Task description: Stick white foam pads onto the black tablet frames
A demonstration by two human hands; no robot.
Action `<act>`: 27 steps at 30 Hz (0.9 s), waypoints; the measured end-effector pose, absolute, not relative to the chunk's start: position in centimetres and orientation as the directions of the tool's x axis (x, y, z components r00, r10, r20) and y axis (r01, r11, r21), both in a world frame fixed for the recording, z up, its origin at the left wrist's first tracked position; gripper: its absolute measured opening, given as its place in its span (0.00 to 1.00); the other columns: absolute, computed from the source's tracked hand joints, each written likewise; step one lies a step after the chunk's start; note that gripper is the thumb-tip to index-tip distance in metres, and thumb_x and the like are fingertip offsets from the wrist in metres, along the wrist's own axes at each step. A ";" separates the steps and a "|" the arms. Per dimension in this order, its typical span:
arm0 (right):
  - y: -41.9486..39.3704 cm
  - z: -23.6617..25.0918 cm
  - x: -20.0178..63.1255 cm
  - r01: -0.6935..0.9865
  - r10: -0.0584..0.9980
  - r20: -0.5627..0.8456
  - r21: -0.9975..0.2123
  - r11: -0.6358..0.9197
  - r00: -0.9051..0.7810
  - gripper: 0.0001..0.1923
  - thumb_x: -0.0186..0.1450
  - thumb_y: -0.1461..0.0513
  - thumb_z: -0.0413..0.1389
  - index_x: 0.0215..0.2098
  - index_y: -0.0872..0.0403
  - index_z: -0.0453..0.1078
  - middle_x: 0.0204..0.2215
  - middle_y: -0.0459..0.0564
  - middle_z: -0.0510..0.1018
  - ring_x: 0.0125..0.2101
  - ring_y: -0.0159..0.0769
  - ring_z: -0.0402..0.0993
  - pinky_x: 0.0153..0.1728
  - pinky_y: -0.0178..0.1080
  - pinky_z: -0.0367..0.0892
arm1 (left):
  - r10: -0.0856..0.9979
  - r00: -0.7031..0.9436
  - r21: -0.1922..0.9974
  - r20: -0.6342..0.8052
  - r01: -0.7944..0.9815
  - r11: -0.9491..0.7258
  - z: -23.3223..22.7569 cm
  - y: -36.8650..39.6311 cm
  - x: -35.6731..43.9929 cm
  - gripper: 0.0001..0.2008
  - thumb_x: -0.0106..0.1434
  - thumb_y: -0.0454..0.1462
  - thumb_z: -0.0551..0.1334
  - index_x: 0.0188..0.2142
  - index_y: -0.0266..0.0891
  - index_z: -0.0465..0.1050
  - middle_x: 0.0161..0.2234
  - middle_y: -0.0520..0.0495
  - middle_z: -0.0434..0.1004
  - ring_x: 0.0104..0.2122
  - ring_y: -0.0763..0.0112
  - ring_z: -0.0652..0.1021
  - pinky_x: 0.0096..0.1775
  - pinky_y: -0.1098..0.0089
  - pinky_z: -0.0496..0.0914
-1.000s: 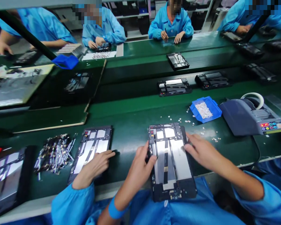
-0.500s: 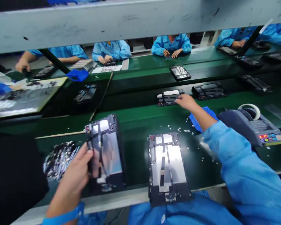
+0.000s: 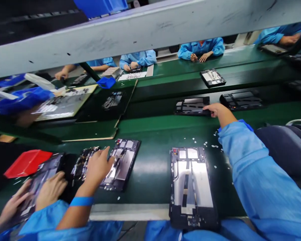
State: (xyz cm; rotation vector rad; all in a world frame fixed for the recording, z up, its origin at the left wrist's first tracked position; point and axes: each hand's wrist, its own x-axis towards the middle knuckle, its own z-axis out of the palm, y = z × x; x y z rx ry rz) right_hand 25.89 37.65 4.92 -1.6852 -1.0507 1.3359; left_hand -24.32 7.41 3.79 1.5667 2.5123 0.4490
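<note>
Left hand (image 3: 98,166) lay flat, fingers loosely spread, on a black-framed silver tablet chassis (image 3: 121,164) on the green conveyor belt (image 3: 150,170); right hand (image 3: 215,108), fingers curled, touched a dark chassis (image 3: 192,106) beyond.

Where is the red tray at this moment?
In the head view, the red tray lies far left on the green belt, beside a co-worker's hands.
</note>
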 end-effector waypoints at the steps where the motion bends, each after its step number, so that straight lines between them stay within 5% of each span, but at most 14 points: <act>1: 37.1 5.5 25.5 0.114 0.907 -0.406 -0.902 -0.417 0.107 0.11 0.64 0.70 0.60 0.27 0.56 0.64 0.19 0.37 0.66 0.19 0.21 0.55 0.21 0.27 0.54 | 0.904 -0.422 0.415 0.069 0.836 0.359 4.4 7.6 -22.2 0.29 0.58 0.45 0.62 0.57 0.34 0.74 0.52 0.30 0.79 0.56 0.40 0.75 0.57 0.46 0.68; 3: 35.2 6.8 24.2 0.023 0.895 -0.442 -0.896 -0.444 0.056 0.11 0.62 0.69 0.61 0.28 0.54 0.63 0.19 0.37 0.66 0.19 0.23 0.55 0.19 0.28 0.56 | 0.910 -0.413 0.719 -0.033 0.623 0.309 5.4 7.8 -16.9 0.31 0.61 0.47 0.63 0.61 0.37 0.69 0.53 0.34 0.79 0.51 0.48 0.79 0.53 0.50 0.72; 5: 31.4 7.8 22.4 -0.056 0.905 -0.425 -0.904 -0.423 0.024 0.09 0.62 0.67 0.60 0.29 0.53 0.64 0.19 0.38 0.66 0.19 0.25 0.57 0.18 0.28 0.57 | 0.924 -0.283 0.934 -0.259 0.171 0.314 6.1 8.0 -10.9 0.31 0.63 0.49 0.65 0.62 0.38 0.67 0.54 0.34 0.79 0.46 0.53 0.82 0.47 0.55 0.76; 8: 21.7 7.9 20.2 -0.267 0.942 -0.334 -0.904 -0.333 -0.044 0.06 0.61 0.62 0.61 0.35 0.52 0.69 0.24 0.42 0.72 0.21 0.29 0.63 0.17 0.29 0.58 | 0.913 -0.018 0.857 -0.407 -0.353 0.375 6.5 8.5 -3.1 0.30 0.62 0.49 0.70 0.58 0.38 0.67 0.51 0.33 0.80 0.44 0.56 0.83 0.46 0.55 0.77; 11: 10.5 6.8 20.3 -0.355 0.969 -0.161 -0.909 -0.219 -0.186 0.19 0.61 0.54 0.67 0.48 0.50 0.74 0.37 0.48 0.80 0.34 0.36 0.76 0.31 0.36 0.74 | 0.949 -0.059 0.822 -0.311 -0.517 0.237 6.8 8.2 1.0 0.21 0.63 0.46 0.70 0.50 0.40 0.71 0.46 0.40 0.82 0.42 0.61 0.83 0.46 0.61 0.77; 13: 4.6 6.2 22.0 -0.274 0.931 -0.073 -0.945 -0.179 -0.357 0.29 0.60 0.48 0.69 0.55 0.49 0.73 0.43 0.51 0.81 0.46 0.45 0.77 0.48 0.44 0.75 | 0.960 -0.092 0.859 -0.263 -0.476 0.190 7.0 7.1 1.5 0.18 0.62 0.43 0.71 0.48 0.40 0.73 0.46 0.43 0.82 0.43 0.61 0.82 0.45 0.64 0.77; 16: -0.5 5.5 26.0 -0.242 0.906 -0.096 -0.947 -0.211 -0.411 0.43 0.59 0.37 0.65 0.66 0.46 0.66 0.52 0.55 0.78 0.54 0.52 0.74 0.57 0.50 0.69 | 0.963 0.053 0.920 -0.264 -0.287 0.268 7.0 5.1 0.1 0.21 0.63 0.42 0.70 0.53 0.40 0.74 0.53 0.42 0.81 0.54 0.55 0.79 0.53 0.62 0.74; 19: -2.6 4.6 29.0 -0.127 0.871 -0.209 -0.948 -0.293 -0.445 0.46 0.61 0.33 0.59 0.70 0.44 0.61 0.55 0.57 0.75 0.51 0.51 0.76 0.54 0.50 0.71 | 0.951 0.190 0.969 -0.243 0.010 0.246 5.9 3.7 -1.3 0.22 0.66 0.41 0.66 0.59 0.42 0.73 0.59 0.42 0.77 0.61 0.53 0.73 0.63 0.56 0.66; 22: -3.5 3.1 29.7 0.199 0.842 -0.341 -0.939 -0.281 -0.417 0.36 0.65 0.40 0.60 0.66 0.43 0.67 0.48 0.54 0.76 0.39 0.44 0.77 0.44 0.46 0.74 | 0.948 0.247 0.946 -0.203 0.299 0.124 4.5 3.4 -1.7 0.24 0.67 0.38 0.62 0.63 0.43 0.70 0.61 0.41 0.75 0.63 0.52 0.71 0.65 0.53 0.63; 24: -3.8 2.1 29.4 0.373 0.873 -0.364 -0.897 -0.235 -0.324 0.29 0.67 0.46 0.59 0.64 0.45 0.70 0.45 0.53 0.74 0.36 0.41 0.75 0.41 0.45 0.75 | 0.960 0.227 0.887 -0.167 0.459 0.046 3.6 3.2 -1.4 0.28 0.68 0.37 0.59 0.67 0.44 0.66 0.58 0.39 0.76 0.61 0.52 0.73 0.63 0.52 0.66; 27: -3.8 1.1 29.0 0.499 0.917 -0.341 -0.843 -0.200 -0.209 0.32 0.68 0.51 0.57 0.69 0.46 0.64 0.45 0.52 0.72 0.35 0.40 0.75 0.40 0.45 0.75 | 0.974 0.149 0.765 -0.169 0.643 0.034 2.5 2.3 -0.9 0.31 0.69 0.38 0.57 0.71 0.44 0.59 0.49 0.39 0.77 0.47 0.54 0.78 0.52 0.54 0.74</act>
